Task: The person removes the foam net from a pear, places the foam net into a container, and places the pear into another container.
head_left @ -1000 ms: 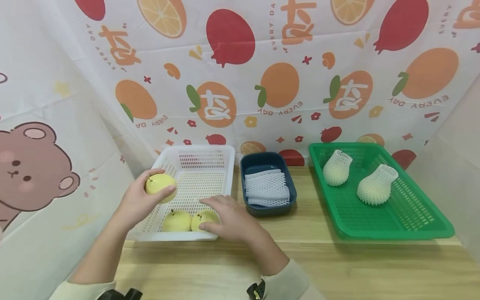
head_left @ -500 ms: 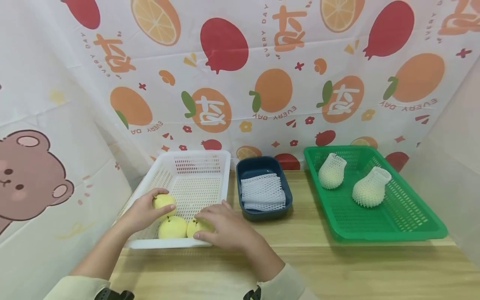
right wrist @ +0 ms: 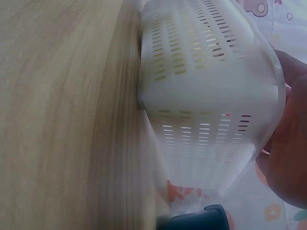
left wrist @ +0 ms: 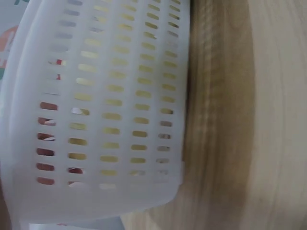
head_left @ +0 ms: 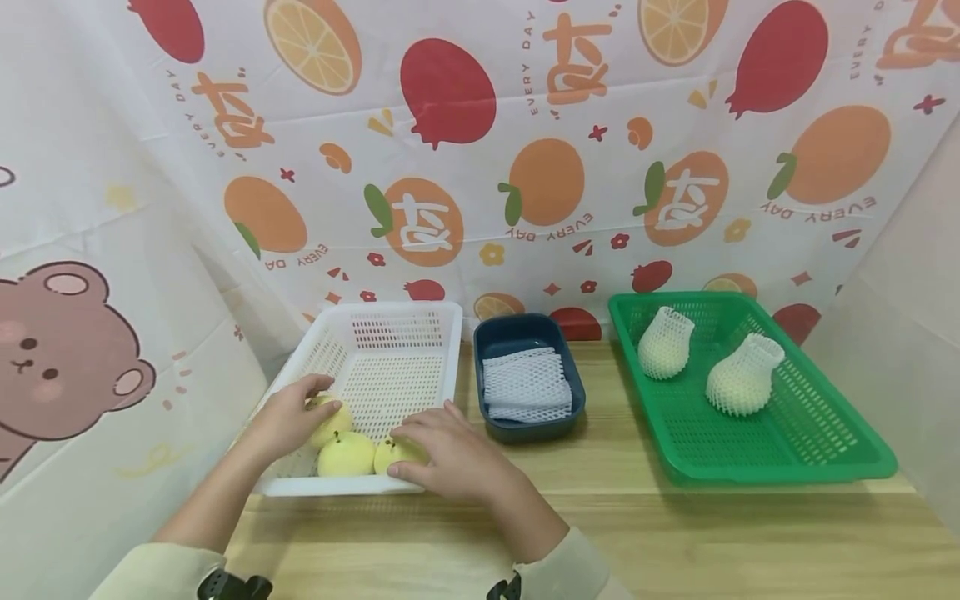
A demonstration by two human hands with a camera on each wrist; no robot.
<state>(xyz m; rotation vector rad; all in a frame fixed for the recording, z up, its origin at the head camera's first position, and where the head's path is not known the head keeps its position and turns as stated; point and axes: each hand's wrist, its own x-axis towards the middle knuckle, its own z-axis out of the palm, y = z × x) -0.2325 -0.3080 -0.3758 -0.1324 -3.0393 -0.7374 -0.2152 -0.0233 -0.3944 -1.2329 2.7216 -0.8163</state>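
Three round yellow pears sit at the near end of a white perforated basket (head_left: pixel 447 358). My left hand (head_left: pixel 288 421) is over the left pear (head_left: pixel 330 427), fingers and thumb loosely spread at its upper side. The middle pear (head_left: pixel 347 455) lies between my hands, its stem showing. My right hand (head_left: pixel 450 454) reaches over the basket's right rim and holds the right pear (head_left: pixel 397 452) between thumb and fingers, covering part of it. The right wrist view shows part of that hand (right wrist: pixel 290 139) at the rim; the left wrist view shows only the basket wall (left wrist: pixel 100 110) and table.
A dark blue tub (head_left: pixel 534 432) holding flattened white foam nets (head_left: pixel 527 385) stands right of the basket. Farther right, a green basket (head_left: pixel 675 454) contains two net-wrapped fruits (head_left: pixel 666 343). A fruit-print cloth (head_left: pixel 540 258) hangs behind the wooden table (head_left: pixel 600 533).
My left hand has lowered its pear into the white basket beside the middle one, and its fingers have loosened. My right hand has moved in over the right pear.
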